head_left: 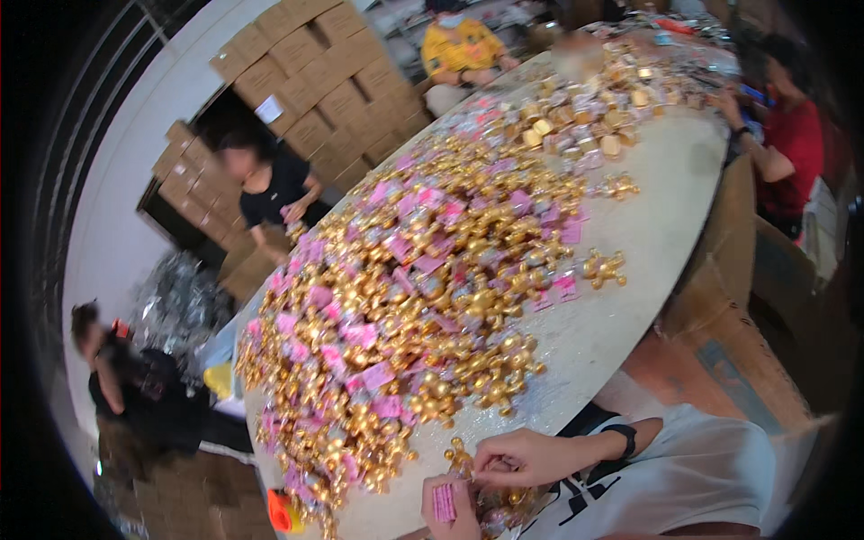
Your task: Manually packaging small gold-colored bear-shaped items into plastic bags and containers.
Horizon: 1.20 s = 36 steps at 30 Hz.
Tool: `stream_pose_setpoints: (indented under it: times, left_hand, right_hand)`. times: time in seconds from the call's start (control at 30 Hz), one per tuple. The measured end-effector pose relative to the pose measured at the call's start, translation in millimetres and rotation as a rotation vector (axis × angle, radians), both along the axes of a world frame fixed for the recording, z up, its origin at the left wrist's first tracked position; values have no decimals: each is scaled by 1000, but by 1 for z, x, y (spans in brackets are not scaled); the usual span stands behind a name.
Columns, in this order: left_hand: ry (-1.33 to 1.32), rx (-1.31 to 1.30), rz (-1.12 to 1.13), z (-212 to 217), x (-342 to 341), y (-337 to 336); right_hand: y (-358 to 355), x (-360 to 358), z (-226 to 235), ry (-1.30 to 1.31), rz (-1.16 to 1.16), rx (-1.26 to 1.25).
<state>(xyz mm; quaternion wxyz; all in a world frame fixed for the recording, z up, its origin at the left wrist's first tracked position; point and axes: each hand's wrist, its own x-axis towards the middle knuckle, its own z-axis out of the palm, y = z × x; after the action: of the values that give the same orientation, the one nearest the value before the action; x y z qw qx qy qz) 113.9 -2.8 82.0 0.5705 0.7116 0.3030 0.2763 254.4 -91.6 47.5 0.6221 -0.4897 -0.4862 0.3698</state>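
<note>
At the near edge of the table, my left hand (450, 517) is closed around a small stack of pink cards (444, 502), its printed face showing. Right beside it, my right hand (526, 459) has its fingers curled together in a pinch; what they hold, if anything, I cannot make out. A shiny gold balloon-shaped figure (458, 453) stands out just above the left hand, close to the right fingertips. More gold figures (508, 506) lie below my right hand, against my white shirt, partly hidden by it.
A large heap of gold figures (468, 270) with pink cards covers much of the pale table (657, 225). An orange tape roll (283, 510) sits at the near left edge. Wrapped gold pieces (612, 117) lie farther back. Cardboard boxes (711, 360) stand at right; several people sit around.
</note>
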Motion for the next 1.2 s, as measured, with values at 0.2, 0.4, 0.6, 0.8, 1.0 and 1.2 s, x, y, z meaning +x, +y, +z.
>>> stream_pose_setpoints:
  times: [0.2, 0.4, 0.6, 0.8, 1.0, 1.2]
  left_hand:
    - [-120, -279, -151, -7, 10, 13]
    - [-711, -1330, -348, -1, 30, 47]
    - [-979, -1428, -499, -17, 38, 48]
    - [-746, -886, -162, 0, 40, 40]
    - [-588, -567, 78, 6, 51, 39]
    - [-616, -655, 145, 25, 49, 57]
  right_hand:
    - [-8, 10, 11, -97, -134, -45]
    - [-2, 21, 46, -30, -449, 64]
    - [18, 15, 55, 64, -260, 100]
    - [35, 20, 67, -100, -378, 140]
    - [43, 25, 71, -204, -441, 258]
    - [42, 24, 67, -266, -441, 313]
